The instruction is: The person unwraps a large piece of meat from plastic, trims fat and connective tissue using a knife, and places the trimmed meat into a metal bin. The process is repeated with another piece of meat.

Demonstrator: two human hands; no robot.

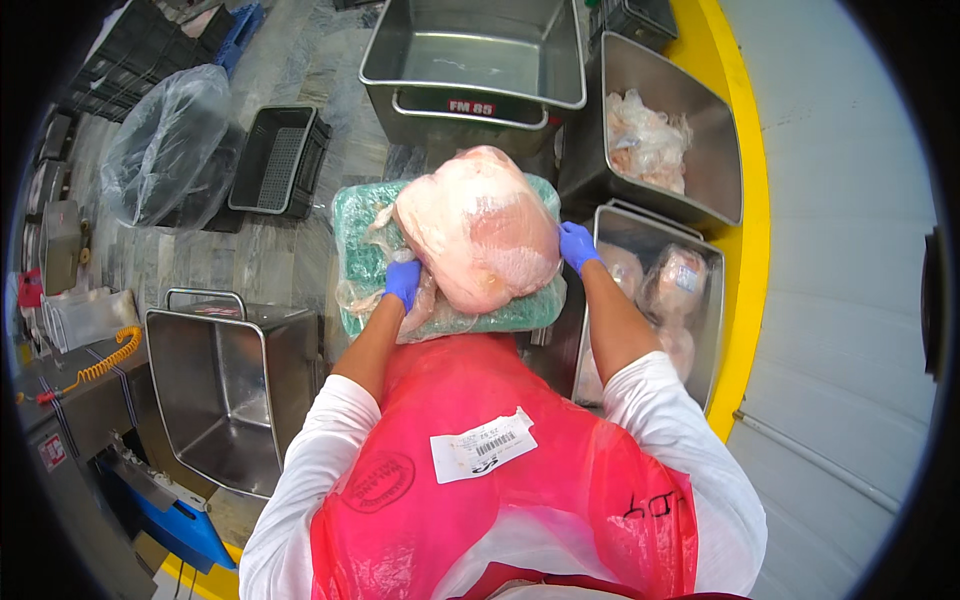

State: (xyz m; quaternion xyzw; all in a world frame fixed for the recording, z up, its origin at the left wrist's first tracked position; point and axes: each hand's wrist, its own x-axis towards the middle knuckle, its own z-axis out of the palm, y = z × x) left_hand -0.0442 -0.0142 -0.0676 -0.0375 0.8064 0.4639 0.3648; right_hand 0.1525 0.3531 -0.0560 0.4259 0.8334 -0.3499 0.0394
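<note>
A large pale pink piece of raw meat [477, 225] rests on a green, plastic-wrapped surface [360, 250] in the middle of the head view. My left hand [400, 280], in a blue glove, is closed on crumpled clear plastic at the meat's lower left, where a loose, pinkish wrapped mass lies. My right hand [577, 245], also blue-gloved, grips the right edge of the meat, seemingly by its clear wrap; its fingertips are partly hidden. Below the meat is my red plastic apron [460, 390] with a white label on it.
Steel bins stand ahead [470, 55], at upper right holding crumpled plastic [730, 180], at right holding wrapped meat [705, 335], and at lower left [180, 390]. A dark crate [280, 160] and bag-lined container [165, 150] sit left. A yellow kerb [740, 340] runs along the wall.
</note>
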